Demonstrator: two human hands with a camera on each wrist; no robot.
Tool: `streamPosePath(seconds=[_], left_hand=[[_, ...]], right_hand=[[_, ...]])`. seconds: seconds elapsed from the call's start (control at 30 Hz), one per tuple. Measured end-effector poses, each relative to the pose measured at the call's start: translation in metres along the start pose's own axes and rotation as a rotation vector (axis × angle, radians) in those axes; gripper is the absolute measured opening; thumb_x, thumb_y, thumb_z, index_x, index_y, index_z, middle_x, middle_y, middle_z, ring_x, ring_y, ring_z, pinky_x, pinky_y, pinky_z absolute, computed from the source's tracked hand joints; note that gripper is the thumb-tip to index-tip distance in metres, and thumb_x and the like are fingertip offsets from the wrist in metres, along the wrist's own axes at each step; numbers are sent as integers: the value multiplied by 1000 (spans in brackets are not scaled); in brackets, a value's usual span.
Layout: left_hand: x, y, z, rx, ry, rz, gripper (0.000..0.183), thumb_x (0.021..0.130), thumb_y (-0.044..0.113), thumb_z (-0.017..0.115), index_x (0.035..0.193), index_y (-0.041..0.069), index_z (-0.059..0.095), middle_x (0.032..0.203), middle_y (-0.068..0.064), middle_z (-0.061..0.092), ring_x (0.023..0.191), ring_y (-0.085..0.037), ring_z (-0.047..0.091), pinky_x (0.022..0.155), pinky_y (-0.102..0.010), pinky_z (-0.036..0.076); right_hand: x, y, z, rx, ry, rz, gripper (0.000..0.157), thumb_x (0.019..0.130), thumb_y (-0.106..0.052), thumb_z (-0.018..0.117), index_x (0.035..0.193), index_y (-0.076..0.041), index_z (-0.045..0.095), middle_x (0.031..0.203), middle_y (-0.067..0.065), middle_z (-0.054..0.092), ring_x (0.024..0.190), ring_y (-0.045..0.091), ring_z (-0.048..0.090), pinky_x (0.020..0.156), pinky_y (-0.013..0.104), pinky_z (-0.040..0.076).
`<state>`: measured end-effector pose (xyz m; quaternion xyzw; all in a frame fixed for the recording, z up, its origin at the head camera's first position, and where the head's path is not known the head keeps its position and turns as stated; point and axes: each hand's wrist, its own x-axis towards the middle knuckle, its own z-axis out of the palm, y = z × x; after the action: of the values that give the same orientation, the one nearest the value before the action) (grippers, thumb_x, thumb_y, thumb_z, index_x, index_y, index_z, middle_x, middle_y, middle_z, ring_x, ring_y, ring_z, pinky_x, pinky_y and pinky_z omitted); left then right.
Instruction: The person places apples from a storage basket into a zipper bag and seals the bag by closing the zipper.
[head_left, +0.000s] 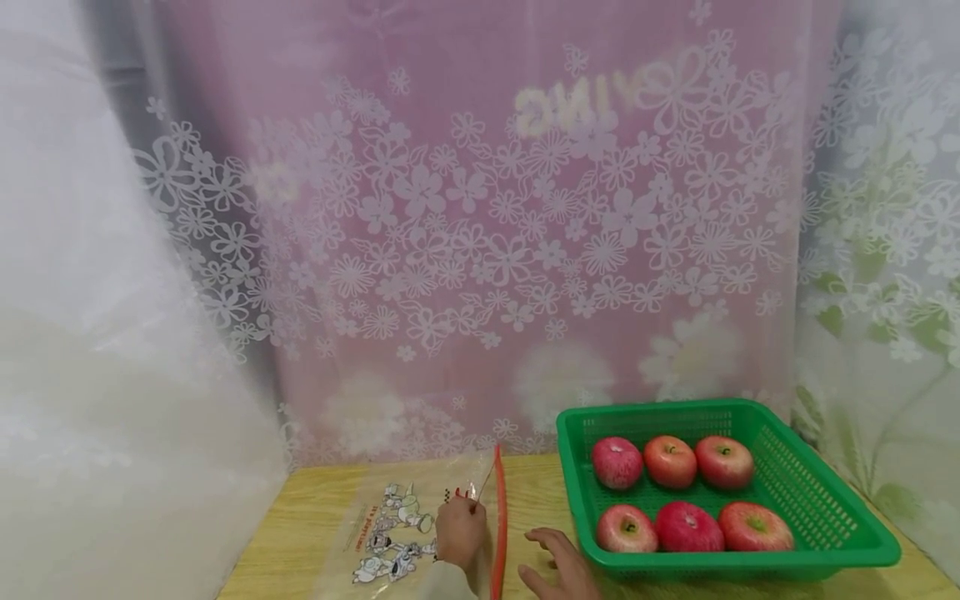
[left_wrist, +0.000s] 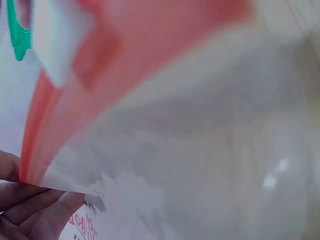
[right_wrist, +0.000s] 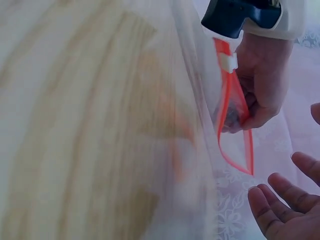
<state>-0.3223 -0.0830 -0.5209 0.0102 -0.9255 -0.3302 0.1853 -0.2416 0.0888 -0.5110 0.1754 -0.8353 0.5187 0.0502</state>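
Note:
A clear zip bag (head_left: 411, 508) with cartoon animal prints and an orange-red zip strip (head_left: 499, 517) lies on the table to the left. My left hand (head_left: 461, 530) pinches the bag beside the strip, with fingers curled over the plastic. In the right wrist view the bag's mouth (right_wrist: 235, 125) gapes, and a white slider (right_wrist: 229, 62) sits near one end of the strip. Just right of the bag, my right hand (head_left: 561, 568) holds nothing, its fingers spread and loosely bent. Fingers of the left hand (left_wrist: 40, 210) show at the bag's edge in the left wrist view.
Right of my right hand stands a green plastic basket (head_left: 840, 533) holding several red apples (head_left: 724, 462) in two rows. The wood-grain table (head_left: 288, 533) ends against a pink floral curtain (head_left: 480, 250) at the back, with pale sheets at both sides.

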Motion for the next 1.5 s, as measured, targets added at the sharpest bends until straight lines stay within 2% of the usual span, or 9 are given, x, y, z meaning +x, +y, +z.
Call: streamPosePath(seconds=[0.17,0.27,0.4,0.67,0.83,0.93,1.1,1.3,1.5], left_hand=[[-1,5,-11,-86,1,-13,24,80,7,60,56,8,64,52,1,55,45,-10,42,41,-24,35],[-1,9,-17,-126,-14,-24,24,81,8,59,59,7,66,51,2,54,46,-10,44,43,-24,37],[-2,13,-22,-154,-26,-40,20,81,8,59,64,7,69,54,3,56,50,-10,48,46,-25,40],[-6,19,-28,-214,-34,-34,20,82,8,59,65,7,70,52,4,57,47,-6,51,47,-22,41],[-10,21,-30,-310,-62,-79,17,82,9,59,71,4,71,54,1,60,47,-7,56,45,-20,45],[-12,21,-30,-407,-100,-116,15,83,7,58,79,0,71,62,-5,63,52,-11,60,48,-20,49],[-15,20,-29,-506,-116,-133,18,84,4,55,87,-7,69,71,-13,65,57,-13,62,49,-21,52],[-16,19,-28,-549,-129,-181,18,86,6,55,83,-5,69,66,-6,62,56,-11,60,50,-21,52],[-18,20,-29,-605,-140,-255,21,86,9,56,75,-5,68,57,1,55,51,-7,56,48,-21,49]], right_hand=[[7,-2,4,31,5,44,45,85,-28,63,117,2,52,116,20,53,100,39,52,71,34,51],[13,-4,7,79,6,129,50,85,-31,62,120,3,50,119,23,51,103,40,52,75,42,50],[22,-5,11,141,18,208,58,86,-35,61,125,4,45,124,24,49,105,39,51,77,44,50],[37,-1,15,194,89,195,63,87,-39,58,127,8,43,123,26,49,103,36,56,76,41,52],[46,2,18,215,101,200,69,84,-46,59,124,9,45,115,25,54,96,33,60,72,39,53],[50,4,20,218,114,180,65,84,-44,59,120,9,49,107,22,60,89,30,63,68,35,54],[53,10,23,297,112,141,51,87,-29,60,116,13,52,94,18,65,80,23,65,63,30,55],[56,17,24,357,114,160,31,90,-11,55,109,13,56,85,17,68,77,21,66,62,28,55],[59,23,28,345,153,184,26,88,-10,57,102,12,60,80,15,69,74,19,67,60,25,54]])
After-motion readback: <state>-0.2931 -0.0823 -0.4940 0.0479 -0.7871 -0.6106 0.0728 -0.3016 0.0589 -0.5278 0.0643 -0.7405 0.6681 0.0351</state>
